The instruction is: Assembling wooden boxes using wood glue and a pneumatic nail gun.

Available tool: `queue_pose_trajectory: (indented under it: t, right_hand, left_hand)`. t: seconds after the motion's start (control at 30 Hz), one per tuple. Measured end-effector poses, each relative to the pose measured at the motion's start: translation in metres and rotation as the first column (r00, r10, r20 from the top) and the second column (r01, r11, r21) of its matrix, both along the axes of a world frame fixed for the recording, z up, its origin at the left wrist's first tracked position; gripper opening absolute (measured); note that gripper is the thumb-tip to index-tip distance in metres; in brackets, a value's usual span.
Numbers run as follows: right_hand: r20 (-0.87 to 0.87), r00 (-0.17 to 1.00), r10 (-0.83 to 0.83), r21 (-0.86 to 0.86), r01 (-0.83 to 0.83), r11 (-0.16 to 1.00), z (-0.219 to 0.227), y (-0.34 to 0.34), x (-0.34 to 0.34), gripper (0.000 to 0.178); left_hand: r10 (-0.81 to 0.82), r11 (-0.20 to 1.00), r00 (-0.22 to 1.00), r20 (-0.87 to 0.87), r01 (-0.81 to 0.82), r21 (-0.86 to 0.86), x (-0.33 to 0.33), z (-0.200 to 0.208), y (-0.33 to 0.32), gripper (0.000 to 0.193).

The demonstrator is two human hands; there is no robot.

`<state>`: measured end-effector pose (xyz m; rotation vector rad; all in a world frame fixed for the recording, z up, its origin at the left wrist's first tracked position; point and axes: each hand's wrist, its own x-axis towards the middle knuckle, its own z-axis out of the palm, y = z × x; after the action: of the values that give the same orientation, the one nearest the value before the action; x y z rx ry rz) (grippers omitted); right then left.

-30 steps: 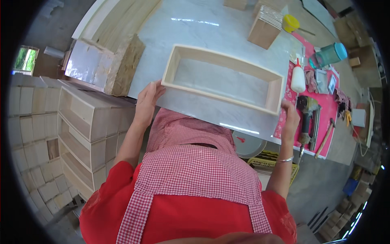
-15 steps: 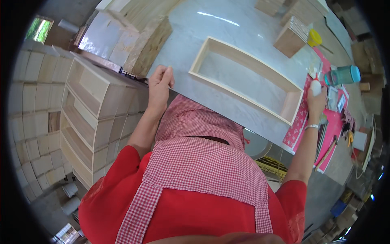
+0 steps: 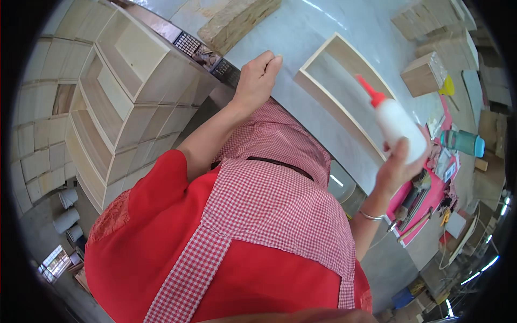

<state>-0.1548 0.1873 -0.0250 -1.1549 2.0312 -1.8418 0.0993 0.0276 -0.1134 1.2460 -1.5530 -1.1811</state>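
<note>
My right hand (image 3: 401,167) is wrapped round a white squeeze bottle (image 3: 399,127) with a red pointed nozzle. The bottle is raised and tilted, its tip toward the far left, in front of a shallow rectangular wooden frame (image 3: 353,123). That frame lies on the pale tabletop (image 3: 301,54), partly hidden by bottle and hand. Near the table's front edge my left hand (image 3: 257,81) is closed, thumb against the curled fingers. Whatever it may pinch is too small or hidden to make out.
Stacked wooden boxes (image 3: 129,91) rise on the left. A wood block (image 3: 237,24) and a calculator (image 3: 187,43) lie at the far left. Right of the frame are a small wooden block (image 3: 424,74), a teal jar (image 3: 462,143) and a pink sheet (image 3: 414,207) with tools.
My right hand has lifted the squeeze bottle off the pink sheet's area and brought it nearer, beside the wooden frame. My left hand stays closed. The whole view has turned and shifted.
</note>
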Motion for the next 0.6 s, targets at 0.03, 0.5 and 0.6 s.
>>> queue_pose_trajectory:
  t: [0.03,0.5,0.6]
  right_hand:
    - [0.062,0.995,0.084,0.031,-0.086,0.996,-0.001,-0.004,0.011,0.054]
    - [0.032,0.952,0.305,0.168,-0.306,0.937,-0.001,-0.04,0.047,0.053]
    - [-0.009,0.951,0.308,0.14,-0.303,0.943,0.0,-0.046,0.046,0.05]
  left_hand:
    - [-0.011,1.0,1.0,0.022,0.011,-0.017,0.002,0.001,0.0,0.037]
    - [-0.013,0.986,0.988,-0.156,0.039,0.161,0.02,0.003,-0.011,0.041]
    - [-0.025,0.979,0.979,-0.202,0.064,0.191,0.024,0.001,-0.015,0.036]
